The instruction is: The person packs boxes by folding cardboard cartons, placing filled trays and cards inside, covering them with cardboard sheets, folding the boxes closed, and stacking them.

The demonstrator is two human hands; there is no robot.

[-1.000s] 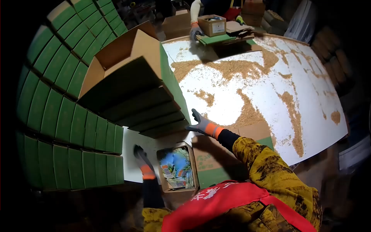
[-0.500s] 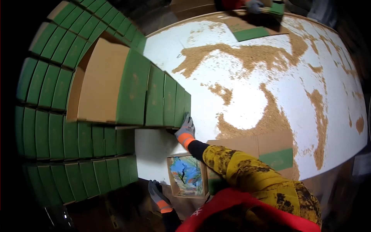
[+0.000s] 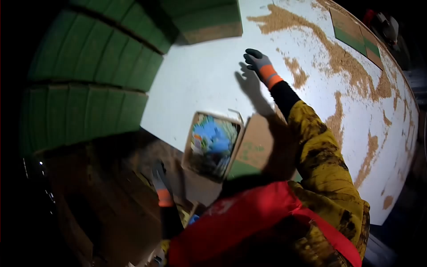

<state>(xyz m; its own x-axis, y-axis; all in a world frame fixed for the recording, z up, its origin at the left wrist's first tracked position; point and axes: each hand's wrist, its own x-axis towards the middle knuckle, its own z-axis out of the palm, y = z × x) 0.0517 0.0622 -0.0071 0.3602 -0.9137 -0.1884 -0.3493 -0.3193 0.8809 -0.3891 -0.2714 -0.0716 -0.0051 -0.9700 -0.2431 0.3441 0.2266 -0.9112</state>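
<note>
Gloved in grey and orange, my right hand [image 3: 259, 64] is over the white table with its fingers apart and nothing in it. Below the table's near edge, to the left of the open box, is my left hand [image 3: 160, 180], blurred and dim; its fingers are too smeared to read. The open cardboard box [image 3: 188, 155] sits at the table's near edge and holds blue and green printed packets [image 3: 215, 135]. Against its right side lies a flat brown and green cardboard piece [image 3: 253, 147], partly in shadow.
Stacked green boxes [image 3: 84, 107] stand on the left. More green boxes [image 3: 209, 20] stand at the top. Brown crumbs are scattered on the white table [image 3: 191, 80]. Flat cardboard [image 3: 349, 33] lies at the far right edge, near part of a person.
The view has swung, so the green boxes sit higher in it. My right hand has come away from the row of green boxes and is now over the table. My left hand remains low.
</note>
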